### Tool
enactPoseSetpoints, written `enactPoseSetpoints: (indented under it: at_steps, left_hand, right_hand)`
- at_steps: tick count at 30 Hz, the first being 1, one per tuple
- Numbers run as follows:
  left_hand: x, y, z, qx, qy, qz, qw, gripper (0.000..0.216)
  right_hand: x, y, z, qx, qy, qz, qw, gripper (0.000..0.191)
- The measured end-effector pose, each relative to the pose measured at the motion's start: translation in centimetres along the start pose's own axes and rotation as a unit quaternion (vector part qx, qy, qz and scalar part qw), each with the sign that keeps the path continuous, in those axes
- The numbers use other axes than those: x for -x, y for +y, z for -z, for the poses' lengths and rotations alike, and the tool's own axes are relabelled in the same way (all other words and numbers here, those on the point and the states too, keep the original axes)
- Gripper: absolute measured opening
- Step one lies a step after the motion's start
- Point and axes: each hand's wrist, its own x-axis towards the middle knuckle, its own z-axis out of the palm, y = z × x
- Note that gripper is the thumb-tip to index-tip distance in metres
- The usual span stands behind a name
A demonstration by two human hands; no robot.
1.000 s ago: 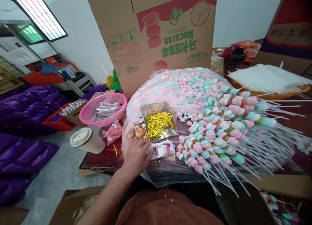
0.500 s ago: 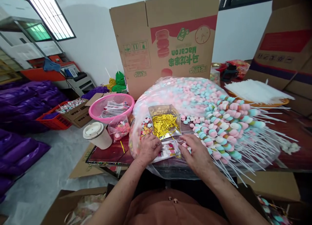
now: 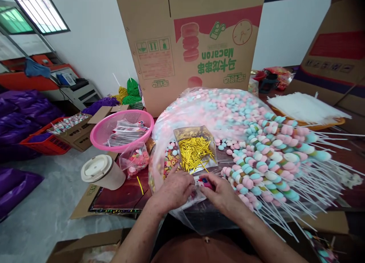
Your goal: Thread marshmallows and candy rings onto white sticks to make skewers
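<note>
My left hand (image 3: pixel 173 189) and my right hand (image 3: pixel 221 192) meet at the table's near edge, fingers curled onto a stack of small printed plastic bags (image 3: pixel 203 182) lying between them. Just beyond sits a clear packet of gold twist ties (image 3: pixel 195 151). To the right lies a heap of pastel marshmallow skewers (image 3: pixel 270 160) with white sticks fanning out. A big clear bag of pink and blue marshmallows (image 3: pixel 216 107) lies behind. Loose ring candies (image 3: pixel 171 158) sit left of the ties.
A pink basket (image 3: pixel 122 130) with printed bags, a lidded paper cup (image 3: pixel 101 171) and a small candy bag (image 3: pixel 134 160) stand on the left. A tall Macaron carton (image 3: pixel 191 42) rises behind. A tray of white sticks (image 3: pixel 308 109) is at the right. Purple sacks (image 3: pixel 17 122) line the floor.
My right hand came into view and joined the left at the small printed bags. Both hands have closed in over them, and the view has shifted slightly.
</note>
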Motion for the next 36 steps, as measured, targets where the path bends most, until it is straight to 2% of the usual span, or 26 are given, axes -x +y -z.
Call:
enactPoseSetpoints:
  at_steps: [1,3,7,8,10,12,15,18,22,24,26,27,28,29,31,33,36]
  left_hand:
    - [-0.1,-0.1,0.1,0.015,-0.012,-0.002,1.0,0.019]
    - [-0.2,-0.2,0.3,0.05,-0.009,0.003,0.999,0.022]
    - [-0.6,0.0,-0.4,0.12,0.058,0.057,0.989,0.036]
    - [-0.7,0.1,-0.7,0.151,0.062,0.073,0.984,0.034]
    - [-1.3,0.0,-1.5,0.226,0.052,0.093,0.968,0.026]
    - [-2.0,-0.5,-2.0,0.281,0.038,0.084,0.955,0.029]
    - [-3.2,-1.5,-2.5,0.258,0.024,0.066,0.964,0.027]
    - [-4.3,-2.3,-2.9,0.208,-0.007,0.065,0.976,0.025]
    - [-4.6,-2.8,-4.0,0.267,-0.046,0.041,0.962,0.027]
    - [-4.5,-2.9,-4.3,0.301,-0.042,0.051,0.951,0.028]
    - [-4.3,-2.8,-4.3,0.311,-0.037,0.055,0.948,0.029]
    - [-4.2,-2.8,-4.0,0.311,-0.038,0.048,0.949,0.029]
    - [-4.1,-2.6,-3.7,0.31,-0.04,0.038,0.949,0.029]
    - [-4.0,-2.5,-3.2,0.311,-0.043,0.027,0.949,0.029]
    - [-3.9,-2.0,-2.3,0.309,-0.047,0.013,0.95,0.029]
    - [-3.7,-1.5,-1.5,0.299,-0.038,0.021,0.953,0.026]
    - [-3.2,-0.7,-1.2,0.303,-0.002,0.06,0.951,0.035]
  right_hand:
    - [-0.1,0.2,-0.1,0.007,0.005,0.0,1.0,0.014]
    - [-0.2,0.5,-0.3,0.009,0.012,0.001,1.0,0.022]
    - [0.2,1.0,0.0,-0.011,0.036,0.005,0.999,0.031]
    - [0.3,1.1,0.2,-0.011,0.036,0.005,0.999,0.034]
    - [0.2,1.3,0.7,-0.002,0.023,0.003,1.0,0.036]
    - [-0.1,1.5,1.3,0.009,0.023,0.014,1.0,0.031]
    - [-1.2,1.7,1.7,0.038,0.043,0.042,0.997,0.022]
    - [-2.1,2.2,1.1,0.058,0.086,0.026,0.994,0.024]
    - [-2.2,3.4,0.1,0.047,0.105,-0.004,0.993,0.02]
    - [-1.8,3.8,0.0,0.071,0.158,-0.002,0.985,0.031]
    - [-1.3,3.6,0.1,0.144,0.235,0.03,0.961,0.051]
    - [-1.1,3.3,0.1,0.18,0.253,0.052,0.949,0.056]
    - [-1.0,3.0,0.2,0.198,0.247,0.065,0.946,0.056]
    - [-0.8,2.5,0.3,0.188,0.217,0.066,0.956,0.049]
    - [-0.6,1.7,0.4,0.105,0.121,0.033,0.987,0.029]
    - [-0.4,1.1,0.6,0.045,0.067,0.008,0.997,0.019]
    - [-0.1,0.6,1.0,0.099,0.084,0.044,0.991,0.026]
